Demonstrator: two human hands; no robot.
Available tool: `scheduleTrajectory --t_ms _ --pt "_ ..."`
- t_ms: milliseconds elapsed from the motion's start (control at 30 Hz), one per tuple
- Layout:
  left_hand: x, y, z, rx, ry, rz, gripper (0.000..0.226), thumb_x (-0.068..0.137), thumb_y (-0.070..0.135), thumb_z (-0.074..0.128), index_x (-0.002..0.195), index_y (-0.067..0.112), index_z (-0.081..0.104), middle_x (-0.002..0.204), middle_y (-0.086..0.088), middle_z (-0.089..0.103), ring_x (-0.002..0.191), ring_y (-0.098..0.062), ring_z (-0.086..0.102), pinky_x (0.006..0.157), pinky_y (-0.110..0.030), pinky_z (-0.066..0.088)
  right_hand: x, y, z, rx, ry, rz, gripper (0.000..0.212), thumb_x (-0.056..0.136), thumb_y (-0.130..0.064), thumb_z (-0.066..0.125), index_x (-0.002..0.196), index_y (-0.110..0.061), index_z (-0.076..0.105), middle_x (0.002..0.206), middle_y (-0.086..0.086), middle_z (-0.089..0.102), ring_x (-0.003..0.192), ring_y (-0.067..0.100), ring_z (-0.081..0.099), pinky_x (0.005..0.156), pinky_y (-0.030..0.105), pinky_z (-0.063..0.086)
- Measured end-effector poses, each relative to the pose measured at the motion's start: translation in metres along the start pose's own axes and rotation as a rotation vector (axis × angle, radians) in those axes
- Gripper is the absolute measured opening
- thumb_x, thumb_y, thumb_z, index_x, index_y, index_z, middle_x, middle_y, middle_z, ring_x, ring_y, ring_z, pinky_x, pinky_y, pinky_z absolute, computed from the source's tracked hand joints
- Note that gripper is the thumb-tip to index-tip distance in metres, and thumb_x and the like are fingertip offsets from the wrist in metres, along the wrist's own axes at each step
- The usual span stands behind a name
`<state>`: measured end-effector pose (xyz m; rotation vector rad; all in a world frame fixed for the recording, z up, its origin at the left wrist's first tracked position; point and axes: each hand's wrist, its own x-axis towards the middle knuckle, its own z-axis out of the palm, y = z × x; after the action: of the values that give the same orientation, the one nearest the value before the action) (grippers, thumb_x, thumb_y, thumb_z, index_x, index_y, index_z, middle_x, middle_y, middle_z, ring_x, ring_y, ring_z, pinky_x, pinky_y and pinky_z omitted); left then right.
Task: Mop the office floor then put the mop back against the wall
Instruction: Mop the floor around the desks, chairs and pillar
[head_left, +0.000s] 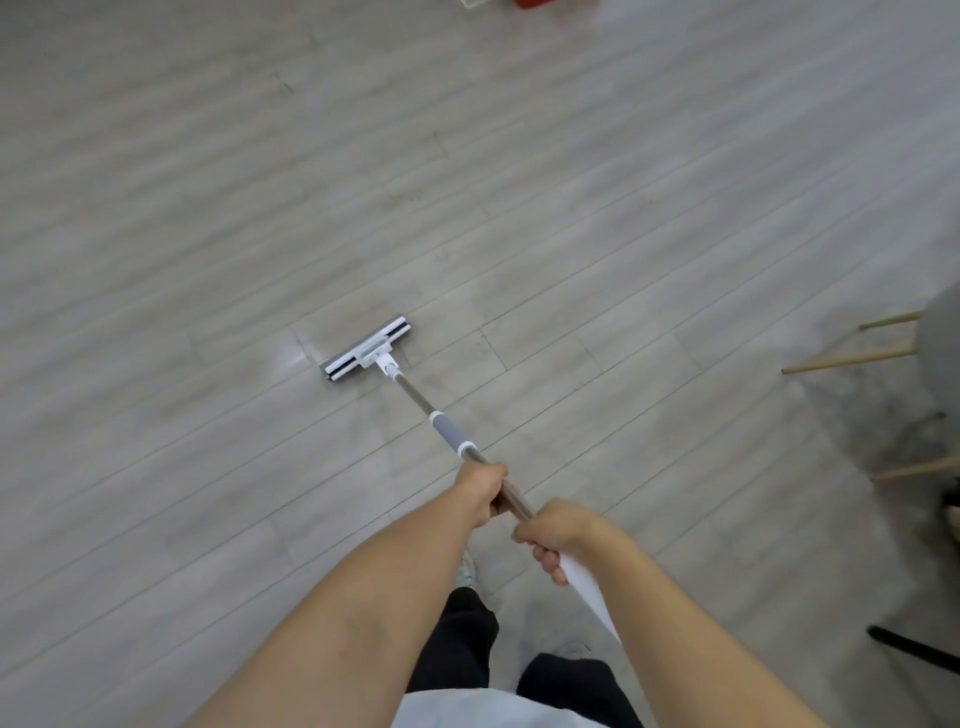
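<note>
Both hands were on the mop (448, 431): the left hand (484, 491) was wrapped round the metal shaft, and the right hand (553, 530) sat just behind it, fingers curled round the white upper grip. The mop head (368, 349) lay flat on the grey plank floor (208, 208), out in front of the person and well apart from the wooden chair legs (852, 358) at the right edge.
</note>
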<state>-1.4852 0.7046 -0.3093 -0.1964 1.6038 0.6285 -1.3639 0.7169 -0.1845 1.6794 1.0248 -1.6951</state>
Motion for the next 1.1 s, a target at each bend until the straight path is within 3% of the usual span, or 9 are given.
scheduleTrajectory --t_ms 167,333,433,600,733,833,933,1100 --pt "-0.006 0.057 -0.014 0.005 -0.006 0.051 0.003 0.100 0.009 0.050 0.102 0.007 0.050 0.074 -0.010 0.062 0.062 -0.020 0.064 0.048 -0.028 0.050 -0.013 -0.052 -0.009 -0.100 0.067 -0.050 0.012 0.095 -0.013 0.056 0.089 -0.003 0.056 0.050 0.005 0.048 0.032 0.016 0.041 0.040 0.020 0.039" --pt "-0.004 0.129 -0.018 -0.015 -0.006 0.111 0.003 0.100 0.010 0.050 0.101 0.007 0.049 0.076 -0.011 0.064 0.068 -0.022 0.067 0.058 -0.035 0.056 -0.013 -0.110 -0.036 -0.209 0.115 -0.151 0.020 0.090 -0.019 0.055 0.088 0.000 0.062 0.057 0.011 0.057 0.039 0.022 0.050 0.050 0.031 0.051" --pt "0.000 0.178 -0.017 0.000 0.027 0.154 0.005 0.099 0.010 0.050 0.096 0.007 0.048 0.075 -0.012 0.064 0.066 -0.023 0.067 0.064 -0.036 0.059 -0.009 -0.149 -0.059 -0.154 0.093 -0.197 0.020 0.090 -0.015 0.054 0.096 0.003 0.061 0.055 0.010 0.053 0.038 0.021 0.047 0.047 0.030 0.047" --pt "0.004 0.271 -0.011 0.021 0.073 0.209 0.014 0.098 0.011 0.052 0.110 0.004 0.050 0.084 -0.015 0.067 0.064 -0.021 0.067 0.053 -0.033 0.057 -0.012 -0.224 -0.110 -0.144 0.033 -0.278 0.013 0.093 -0.013 0.054 0.085 -0.002 0.055 0.046 0.006 0.049 0.032 0.018 0.044 0.047 0.024 0.044" --pt "0.002 0.346 -0.004 0.034 0.092 0.237 0.009 0.097 0.009 0.051 0.105 0.005 0.051 0.078 -0.013 0.068 0.065 -0.023 0.069 0.061 -0.037 0.061 -0.009 -0.285 -0.151 -0.131 -0.002 -0.287 0.015 0.093 -0.014 0.056 0.095 0.000 0.056 0.051 0.006 0.050 0.036 0.018 0.044 0.044 0.028 0.043" --pt "0.006 0.401 -0.006 0.017 0.115 0.258 0.012 0.097 0.011 0.052 0.106 0.004 0.052 0.091 -0.017 0.069 0.070 -0.025 0.069 0.056 -0.036 0.058 -0.006 -0.337 -0.175 -0.138 -0.009 -0.299 0.013 0.094 -0.013 0.056 0.093 -0.001 0.055 0.051 0.007 0.048 0.036 0.019 0.042 0.043 0.026 0.041" --pt "0.018 0.450 -0.016 0.011 0.132 0.261 0.012 0.099 0.012 0.052 0.108 0.004 0.052 0.091 -0.017 0.069 0.064 -0.021 0.069 0.048 -0.031 0.055 -0.004 -0.389 -0.187 -0.101 -0.031 -0.283 0.008 0.093 -0.010 0.055 0.091 -0.003 0.053 0.051 0.005 0.045 0.036 0.017 0.039 0.042 0.023 0.037" --pt "0.053 0.533 -0.045 0.003 0.122 0.241 0.012 0.098 0.012 0.052 0.108 0.005 0.051 0.096 -0.015 0.066 0.073 -0.023 0.068 0.052 -0.032 0.056 0.017 -0.485 -0.200 -0.109 -0.038 -0.247 0.009 0.092 -0.010 0.056 0.085 -0.005 0.052 0.050 0.005 0.044 0.037 0.016 0.038 0.044 0.023 0.035"
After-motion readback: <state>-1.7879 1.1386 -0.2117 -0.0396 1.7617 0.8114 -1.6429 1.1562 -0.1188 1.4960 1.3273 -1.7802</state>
